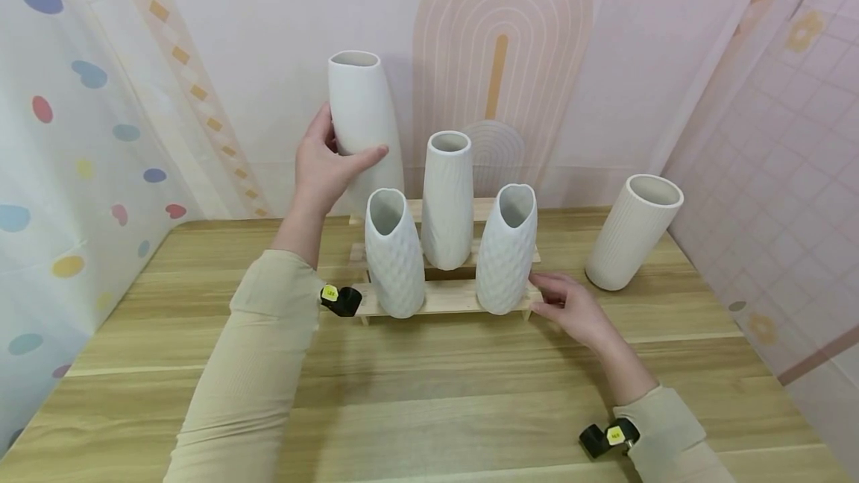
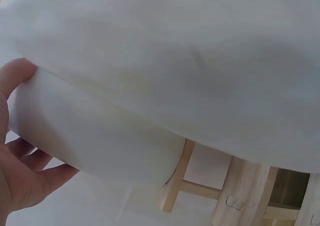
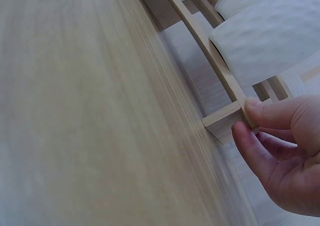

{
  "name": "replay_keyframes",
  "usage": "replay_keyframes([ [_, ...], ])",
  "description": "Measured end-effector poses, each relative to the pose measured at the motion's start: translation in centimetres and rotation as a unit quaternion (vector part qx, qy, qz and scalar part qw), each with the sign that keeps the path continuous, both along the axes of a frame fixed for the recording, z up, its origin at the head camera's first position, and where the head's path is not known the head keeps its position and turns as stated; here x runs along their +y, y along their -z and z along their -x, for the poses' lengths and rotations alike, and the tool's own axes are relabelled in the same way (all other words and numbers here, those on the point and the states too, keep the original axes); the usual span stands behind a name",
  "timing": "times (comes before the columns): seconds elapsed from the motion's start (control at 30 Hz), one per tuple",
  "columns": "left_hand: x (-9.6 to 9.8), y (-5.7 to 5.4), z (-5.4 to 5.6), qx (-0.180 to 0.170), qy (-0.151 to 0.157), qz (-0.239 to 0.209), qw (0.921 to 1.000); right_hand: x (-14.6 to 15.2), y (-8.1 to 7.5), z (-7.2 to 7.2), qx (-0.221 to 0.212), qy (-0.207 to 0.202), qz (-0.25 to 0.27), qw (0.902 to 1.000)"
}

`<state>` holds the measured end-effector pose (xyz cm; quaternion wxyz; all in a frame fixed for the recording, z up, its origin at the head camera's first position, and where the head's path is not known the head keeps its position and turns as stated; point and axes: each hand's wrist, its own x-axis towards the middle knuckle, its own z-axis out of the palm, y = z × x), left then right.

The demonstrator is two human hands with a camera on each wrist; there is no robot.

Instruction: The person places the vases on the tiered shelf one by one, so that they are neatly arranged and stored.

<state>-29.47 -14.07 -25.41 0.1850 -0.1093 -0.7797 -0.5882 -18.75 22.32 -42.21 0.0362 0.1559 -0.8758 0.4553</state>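
A tall smooth white vase (image 1: 362, 110) stands at the back left of a tiered wooden rack (image 1: 450, 297). My left hand (image 1: 329, 166) grips its side, thumb across the front and fingers behind. In the left wrist view, the vase's base (image 2: 160, 161) meets the end of the top slat. At the rack's front right corner, my right hand (image 1: 573, 308) pinches the slat end (image 3: 240, 103) between thumb and fingers. Two dimpled white vases, one left (image 1: 396, 274) and one right (image 1: 505, 267), are on the lowest tier. Between them, one tier up, rises a slim white vase (image 1: 447, 207).
A ribbed cream vase (image 1: 631, 237) stands directly on the wooden table (image 1: 429, 408), right of the rack. Patterned curtains (image 1: 268, 36) hang behind the table and along both sides.
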Motion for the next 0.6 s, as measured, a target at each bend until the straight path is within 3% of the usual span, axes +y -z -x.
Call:
replay_keyframes([
  [0.3, -0.8, 1.1, -0.1, -0.007, 0.025, -0.012, 0.9996, 0.0, 0.1, 0.1, -0.006, -0.004, 0.007, 1.0000],
  [0.6, -2.5, 3.3, -0.9, -0.031, 0.037, -0.008, 0.9988, 0.3, 0.4, 0.3, -0.004, -0.009, 0.020, 0.9997],
])
